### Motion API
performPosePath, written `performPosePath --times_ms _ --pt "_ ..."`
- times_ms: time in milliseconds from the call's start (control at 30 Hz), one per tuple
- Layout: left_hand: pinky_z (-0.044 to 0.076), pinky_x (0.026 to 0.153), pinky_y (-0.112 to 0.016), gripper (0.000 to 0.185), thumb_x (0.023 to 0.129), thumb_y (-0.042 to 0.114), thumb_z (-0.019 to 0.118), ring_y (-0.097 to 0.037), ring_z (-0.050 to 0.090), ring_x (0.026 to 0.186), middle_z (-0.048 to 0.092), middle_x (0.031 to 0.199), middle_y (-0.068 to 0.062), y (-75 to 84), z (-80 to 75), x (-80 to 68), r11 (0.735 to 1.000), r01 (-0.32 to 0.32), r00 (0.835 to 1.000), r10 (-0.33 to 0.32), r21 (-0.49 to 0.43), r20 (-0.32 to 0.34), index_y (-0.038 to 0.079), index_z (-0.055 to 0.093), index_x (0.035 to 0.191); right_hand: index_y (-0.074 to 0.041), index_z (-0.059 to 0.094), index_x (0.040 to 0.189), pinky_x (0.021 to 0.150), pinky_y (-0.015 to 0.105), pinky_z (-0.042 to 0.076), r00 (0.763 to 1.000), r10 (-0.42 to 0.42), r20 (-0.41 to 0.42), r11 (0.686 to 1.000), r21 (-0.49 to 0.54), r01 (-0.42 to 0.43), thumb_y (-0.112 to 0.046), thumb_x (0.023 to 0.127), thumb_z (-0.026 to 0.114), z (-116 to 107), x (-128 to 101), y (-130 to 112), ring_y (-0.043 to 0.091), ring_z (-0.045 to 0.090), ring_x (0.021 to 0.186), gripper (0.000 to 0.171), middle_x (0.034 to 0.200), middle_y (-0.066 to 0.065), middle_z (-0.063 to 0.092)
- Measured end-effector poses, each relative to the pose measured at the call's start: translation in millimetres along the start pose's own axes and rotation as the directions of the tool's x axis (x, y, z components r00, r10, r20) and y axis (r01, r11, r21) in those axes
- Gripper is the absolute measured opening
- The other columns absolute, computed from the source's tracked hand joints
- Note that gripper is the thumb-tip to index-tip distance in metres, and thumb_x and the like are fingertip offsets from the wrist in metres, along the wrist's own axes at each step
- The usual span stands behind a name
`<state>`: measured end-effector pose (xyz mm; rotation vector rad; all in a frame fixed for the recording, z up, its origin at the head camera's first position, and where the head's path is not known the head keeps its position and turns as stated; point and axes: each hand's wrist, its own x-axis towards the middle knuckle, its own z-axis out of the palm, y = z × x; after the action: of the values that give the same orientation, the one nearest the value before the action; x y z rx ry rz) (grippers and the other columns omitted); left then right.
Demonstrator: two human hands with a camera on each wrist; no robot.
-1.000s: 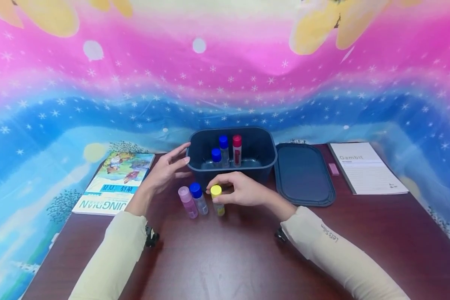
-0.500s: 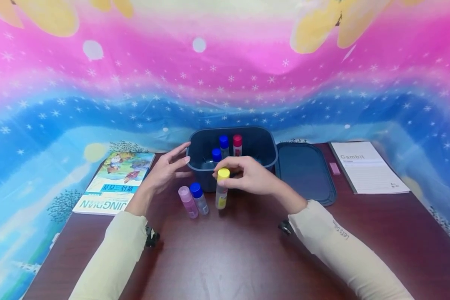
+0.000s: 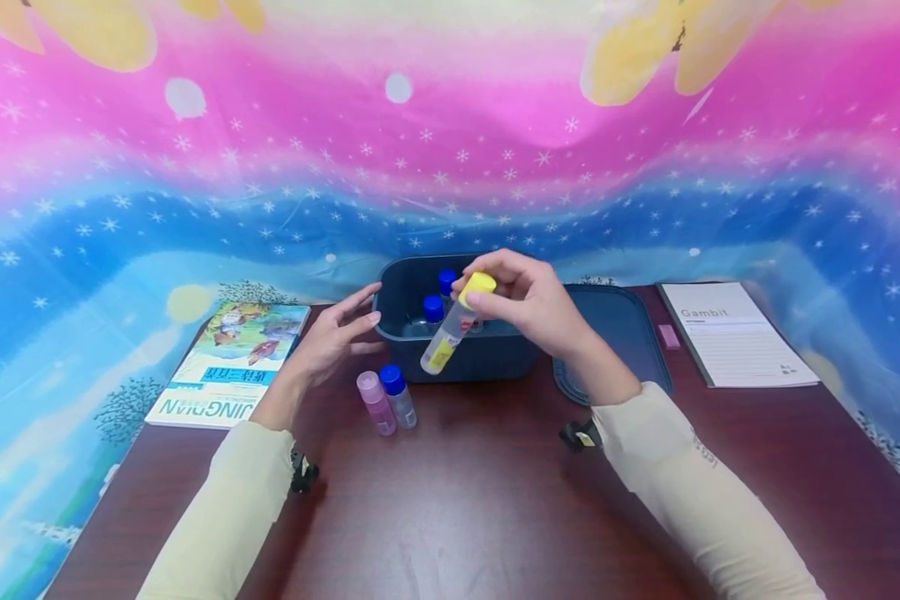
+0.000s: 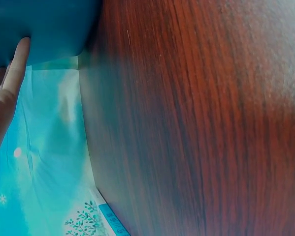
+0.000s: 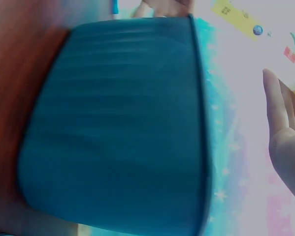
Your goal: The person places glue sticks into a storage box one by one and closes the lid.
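Right hand (image 3: pixel 534 307) pinches yellow-capped clear plastic bottle (image 3: pixel 453 330) by its cap, tilted, just above front rim of dark blue plastic bin (image 3: pixel 487 360). Left hand (image 3: pixel 335 335), fingers spread, rests vs bin's left wall. Level bottle upright b4 lowering.

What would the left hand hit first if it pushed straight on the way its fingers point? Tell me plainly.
The dark blue bin. The left hand points its straight fingers at the bin's left wall, and the left wrist view shows a fingertip already at that wall, so contact looks immediate, though depth is unclear.
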<state>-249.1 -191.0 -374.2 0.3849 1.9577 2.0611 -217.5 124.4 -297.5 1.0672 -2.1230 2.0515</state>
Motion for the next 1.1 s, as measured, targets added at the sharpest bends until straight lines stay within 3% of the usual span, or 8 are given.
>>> performPosePath --times_ms 233,367,500,667,867,1100 --pt "0.049 0.098 -0.06 0.062 0.105 0.016 0.057 -0.045 0.042 0.139 0.027 0.162 -0.019 -0.1 -0.9 0.4 1.0 -0.002 1.0 0.002 0.006 -0.001 0.015 0.03 0.161 0.003 0.064 0.122 0.083 0.037 0.061 0.985 -0.068 -0.16 0.998 -0.001 0.069 0.0 0.096 0.065 -12 13 -13 0.028 0.07 0.104 0.027 0.115 0.013 0.071" --pt "0.049 0.098 -0.059 0.062 0.105 0.017 0.057 -0.043 0.043 0.139 0.027 0.162 -0.018 -0.9 -1.8 0.3 1.0 -0.002 1.0 0.002 0.011 -0.001 0.015 0.031 0.161 0.004 0.063 0.123 0.087 0.034 0.059 0.977 -0.072 -0.2 0.997 -0.056 0.062 -0.001 0.096 0.066 -15 18 -12 0.026 0.07 0.104 0.027 0.117 0.014 0.071" --pt "0.049 0.098 -0.059 0.062 0.105 0.019 0.058 -0.044 0.043 0.139 0.028 0.162 -0.018 -2.9 -2.4 0.8 1.0 -0.001 1.0 0.001 0.016 -0.007 0.016 0.032 0.161 0.004 0.063 0.125 0.092 0.032 0.057 0.981 -0.049 -0.185 0.987 -0.162 0.019 -0.003 0.097 0.067 -15 20 -4 0.023 0.068 0.106 0.029 0.12 0.016 0.069" --pt "0.049 0.098 -0.059 0.061 0.105 0.017 0.057 -0.045 0.045 0.137 0.03 0.161 -0.019 -6.4 -0.9 2.0 1.0 0.001 1.0 -0.001 -0.001 0.012 0.016 0.032 0.161 0.001 0.062 0.129 0.092 0.033 0.056 0.985 0.055 -0.166 0.979 -0.187 -0.086 -0.006 0.098 0.066 -17 20 10 0.023 0.065 0.107 0.031 0.124 0.017 0.067" --pt "0.051 0.096 -0.058 0.061 0.105 0.017 0.057 -0.049 0.046 0.135 0.032 0.16 -0.019 -4.6 -1.3 1.6 1.0 -0.01 1.0 0.01 -0.005 0.003 0.015 0.032 0.161 -0.002 0.063 0.129 0.09 0.032 0.055 0.975 0.18 -0.132 0.953 -0.223 -0.206 -0.013 0.098 0.069 -17 29 28 0.023 0.064 0.104 0.033 0.126 0.015 0.068" --pt "0.05 0.097 -0.057 0.061 0.105 0.016 0.056 -0.045 0.044 0.138 0.03 0.161 -0.018 -3.5 -2.1 1.9 1.0 -0.007 1.0 0.007 -0.004 0.004 0.016 0.031 0.161 -0.001 0.065 0.127 0.094 0.04 0.055 0.955 0.293 -0.049 0.915 -0.276 -0.295 -0.008 0.098 0.068 -12 38 49 0.027 0.063 0.11 0.03 0.126 0.018 0.066"
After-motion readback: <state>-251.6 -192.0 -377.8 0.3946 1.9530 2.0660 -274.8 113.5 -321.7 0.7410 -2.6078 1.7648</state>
